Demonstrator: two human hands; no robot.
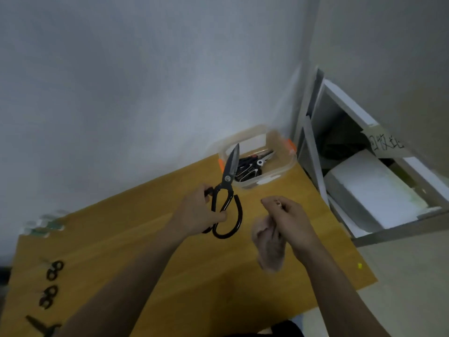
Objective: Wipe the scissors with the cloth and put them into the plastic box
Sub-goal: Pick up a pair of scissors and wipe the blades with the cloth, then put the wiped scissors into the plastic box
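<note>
Scissors (228,188) gripped by handles in left hand (198,212); right hand (288,218) clutches cloth (269,246). Wipe blades spine-side, then lower into plastic box (257,158).

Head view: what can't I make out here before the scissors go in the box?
- Plastic box contents: dark tools overlap, so no count.
- Cloth: blurred, partly hidden by the right hand.
- Scissors: cleanliness unreadable; the left hand covers one handle.
- Small scissors: cut by the edge.

wooden table (194,283) | plastic box (290,164) far corner | small scissors (52,283) left edge
</note>
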